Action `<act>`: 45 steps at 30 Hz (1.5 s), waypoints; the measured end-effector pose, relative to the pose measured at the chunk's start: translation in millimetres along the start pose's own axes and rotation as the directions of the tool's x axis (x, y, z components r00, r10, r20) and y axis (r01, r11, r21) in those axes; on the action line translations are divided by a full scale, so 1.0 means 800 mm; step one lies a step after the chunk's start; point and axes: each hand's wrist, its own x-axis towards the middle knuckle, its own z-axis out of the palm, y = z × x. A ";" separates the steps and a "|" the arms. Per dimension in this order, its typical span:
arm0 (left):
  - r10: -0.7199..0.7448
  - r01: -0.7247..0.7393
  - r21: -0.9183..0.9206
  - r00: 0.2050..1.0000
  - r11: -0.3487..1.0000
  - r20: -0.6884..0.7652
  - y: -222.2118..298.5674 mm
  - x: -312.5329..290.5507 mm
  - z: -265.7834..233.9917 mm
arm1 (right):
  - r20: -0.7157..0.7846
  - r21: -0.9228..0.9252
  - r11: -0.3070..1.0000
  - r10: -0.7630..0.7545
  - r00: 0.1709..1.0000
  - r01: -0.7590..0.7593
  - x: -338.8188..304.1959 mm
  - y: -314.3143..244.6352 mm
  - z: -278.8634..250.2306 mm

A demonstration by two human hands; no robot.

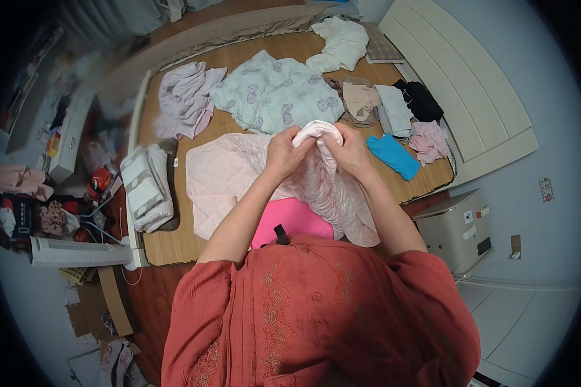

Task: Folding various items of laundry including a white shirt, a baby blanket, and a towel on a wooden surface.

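A large pale pink quilted cloth is spread over the near part of the bed, its gathered edge lifted in front of me. My left hand grips that bunched edge from the left, thumb on top. Gripping it from the right, close by, is my right hand. Between the two hands the fabric arches up in a thick whitish fold, and ruched folds hang down toward my right forearm. Under the cloth, next to my body, shows a bright pink fabric.
Beyond lies a crumpled pale green flowered quilt, with a lilac cloth to its left. Folded clothes, including a blue one, lie at right by the headboard. A striped folded blanket sits at the left edge. A suitcase stands at right.
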 end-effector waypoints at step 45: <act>0.676 -0.150 0.879 0.701 0.453 -0.229 0.142 0.088 -0.375 | -0.429 0.075 0.938 -0.277 0.860 0.339 0.073 -0.120 -0.277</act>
